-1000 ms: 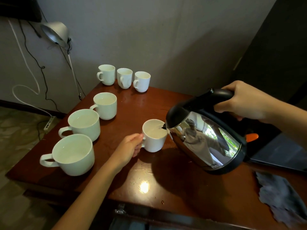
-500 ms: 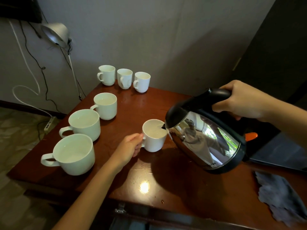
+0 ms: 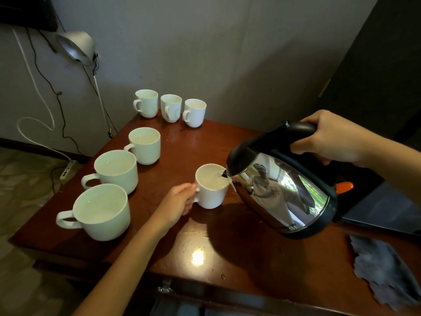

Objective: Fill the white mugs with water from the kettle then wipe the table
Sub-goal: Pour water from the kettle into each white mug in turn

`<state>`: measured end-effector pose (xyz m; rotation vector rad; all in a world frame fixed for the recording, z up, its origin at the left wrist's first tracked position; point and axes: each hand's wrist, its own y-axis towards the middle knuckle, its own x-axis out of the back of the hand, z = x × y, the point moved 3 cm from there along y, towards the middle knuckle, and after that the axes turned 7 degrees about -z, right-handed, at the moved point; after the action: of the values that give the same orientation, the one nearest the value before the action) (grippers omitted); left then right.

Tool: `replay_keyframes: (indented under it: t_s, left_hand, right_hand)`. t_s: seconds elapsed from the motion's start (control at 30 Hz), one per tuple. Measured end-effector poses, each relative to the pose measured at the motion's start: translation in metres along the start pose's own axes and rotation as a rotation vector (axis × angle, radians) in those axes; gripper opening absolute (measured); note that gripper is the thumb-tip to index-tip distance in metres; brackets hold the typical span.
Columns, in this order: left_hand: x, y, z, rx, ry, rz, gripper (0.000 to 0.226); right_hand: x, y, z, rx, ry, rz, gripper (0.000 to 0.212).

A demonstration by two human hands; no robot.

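Little has moved in the last second: the kettle (image 3: 280, 192) hangs at nearly the same tilt, spout over the rim of the small white mug (image 3: 211, 192) near the middle of the table (image 3: 250, 258), water running in. The right hand (image 3: 330, 137) wraps the black handle (image 3: 298, 131), the sound hold on a heavy, slick steel body, while the left hand (image 3: 177, 201) grips the mug's handle side, steadying light, breakable china. Six more mugs (image 3: 114, 167) stand left and behind, and a grey cloth (image 3: 385, 270) lies at the right edge

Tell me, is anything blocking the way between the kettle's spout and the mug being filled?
Nothing visible does. The kettle, tilted in the right hand, has its spout right at the rim of the mug, which the left hand holds by its handle.
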<state>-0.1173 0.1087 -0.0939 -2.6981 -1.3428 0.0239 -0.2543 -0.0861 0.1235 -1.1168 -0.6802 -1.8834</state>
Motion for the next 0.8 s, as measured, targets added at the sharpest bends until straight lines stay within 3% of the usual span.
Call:
replay_keyframes:
  t_s: [0.8]
  left_hand:
    - [0.0,0.0008,0.0016,-0.004,-0.012,-0.003,0.037]
  right_hand:
    - [-0.0008,-0.0037,-0.0102,-0.015,0.083,-0.028,0.007]
